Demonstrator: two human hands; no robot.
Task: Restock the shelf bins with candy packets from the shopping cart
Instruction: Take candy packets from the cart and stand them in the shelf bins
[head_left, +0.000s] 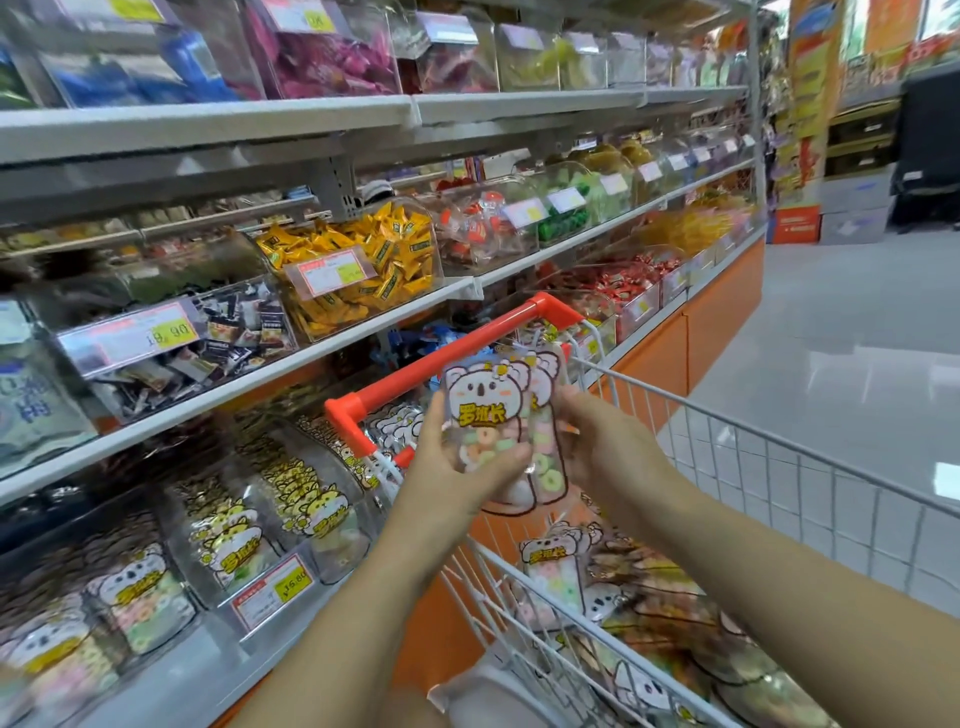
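Upright, candy packets (488, 410) gripped between hands (452, 467) (608, 447), above cart (727, 422)

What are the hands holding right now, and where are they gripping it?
Both hold a stack of koala candy packets over the cart: left hand curls round its lower left edge, right hand grips its right side.

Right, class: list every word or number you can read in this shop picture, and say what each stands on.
"罗班长": candy packet held by left hand and right hand; also on packets in the shopping cart.
"19 90": middle-shelf price tag.
"15.80": bottom-shelf price tag.
Too blurred: both tags' small print, the yellow-sweets tag, the top-shelf tags.
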